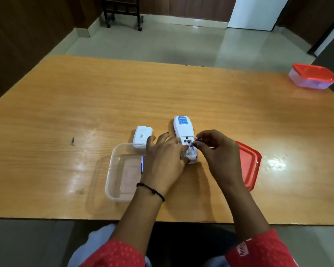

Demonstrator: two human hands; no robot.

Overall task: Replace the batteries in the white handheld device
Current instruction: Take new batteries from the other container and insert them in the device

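Observation:
The white handheld device (183, 128) lies face down on the wooden table (85, 103), a blue label near its far end and its battery bay open at the near end. My left hand (165, 158) rests on the device's near left side and steadies it. My right hand (218, 151) pinches a small blue battery (197, 140) at the right edge of the open bay. The white battery cover (142, 137) lies to the left of the device, leaning on the tub's far rim.
A clear plastic tub (121, 170) stands near left with a blue-and-white item (142, 164) at its right wall. Its red lid (249, 164) lies right of my right hand. A closed red-lidded box (313, 76) sits at the far right corner.

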